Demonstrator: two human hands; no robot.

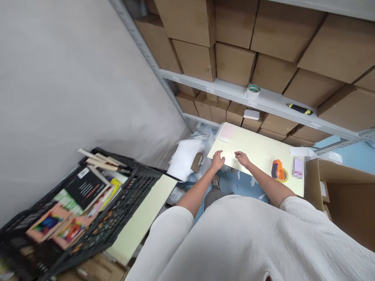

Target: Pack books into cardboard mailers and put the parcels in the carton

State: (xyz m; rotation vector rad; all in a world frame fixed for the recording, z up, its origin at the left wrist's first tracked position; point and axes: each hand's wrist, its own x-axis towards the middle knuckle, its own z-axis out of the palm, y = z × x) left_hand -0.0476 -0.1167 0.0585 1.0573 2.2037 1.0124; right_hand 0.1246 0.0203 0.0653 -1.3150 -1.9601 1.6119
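Observation:
My left hand (218, 160) is at the near left edge of a cream tabletop (258, 152), thumb and fingers apart around nothing. My right hand (241, 158) hovers close by over the same edge, its fingers stretched toward the left hand, and no object shows in it. Just beyond them, at the far left corner, lies a pale pink and white flat stack (226, 134), perhaps paper. An orange tape dispenser (277, 168) with a yellowish roll sits to the right of my right hand. Farther right is a blurred purplish flat item (299, 167).
A shelf rack (225, 91) of cardboard boxes stands behind the table, with a tape roll (253, 90) and a utility knife (300, 109) on its ledge. A black crate (125, 195) of books is at left, an open carton (315, 183) at right. White wrapping (184, 158) lies beside the table.

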